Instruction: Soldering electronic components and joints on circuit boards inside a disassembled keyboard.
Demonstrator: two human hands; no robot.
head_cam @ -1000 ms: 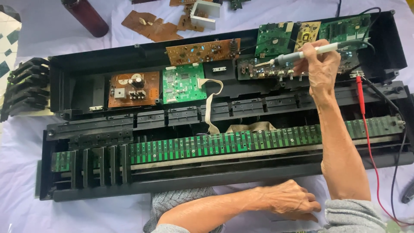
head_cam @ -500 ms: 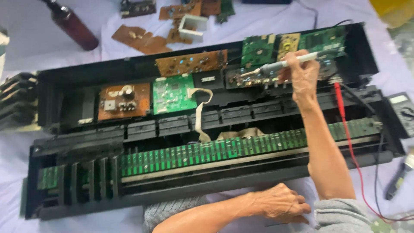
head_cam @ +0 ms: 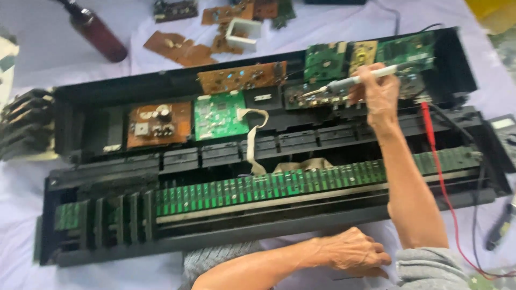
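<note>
Now right hand (head_cam: 379,95) lower, soldering iron (head_cam: 352,81) unmoved on board

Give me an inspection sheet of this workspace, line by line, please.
Surface: pale lilac cloth spread under everything.
Job's things: long black opened keyboard casing with a long green contact strip, a green circuit board and a brown circuit board; white pen-shaped soldering iron.
Clutter: loose brown board pieces, small white square frame, dark red bottle, stack of black keys.
Hands: right hand holds the soldering iron, tip over the boards at upper right; left hand rests flat on the cloth in front of the casing.
Cables: red lead, black lead, beige ribbon cable.
Surroundings: nothing seen.
</note>
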